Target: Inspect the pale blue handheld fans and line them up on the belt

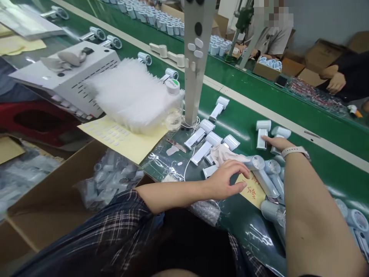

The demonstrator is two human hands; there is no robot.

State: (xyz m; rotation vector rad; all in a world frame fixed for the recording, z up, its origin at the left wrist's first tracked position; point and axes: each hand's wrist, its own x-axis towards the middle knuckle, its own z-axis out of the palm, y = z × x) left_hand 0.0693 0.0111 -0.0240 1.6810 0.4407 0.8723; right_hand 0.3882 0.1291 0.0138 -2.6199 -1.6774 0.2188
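My right hand (278, 143) reaches far over the green belt, fingers pressed together and a fingertip on the handle of a pale blue handheld fan (261, 134). Its other fingers are mostly hidden. Right behind that hand is another handheld fan (281, 132). Nearer my body, my left hand (227, 179) is open and holds nothing, thumb and fingers curved apart. A pinkish-white cloth (226, 153) lies just beyond it, among several fans with silvery handles. To its right, more fans (266, 181) rest over a yellow paper (252, 190) with red writing.
A metal post (198, 61) rises from the worktop. Left of it are a stack of white sheets (132, 92), a clear container (173, 111) and yellow label paper (129, 142). An open carton (54, 192) holds bagged parts. Co-workers (273, 38) sit across the belt.
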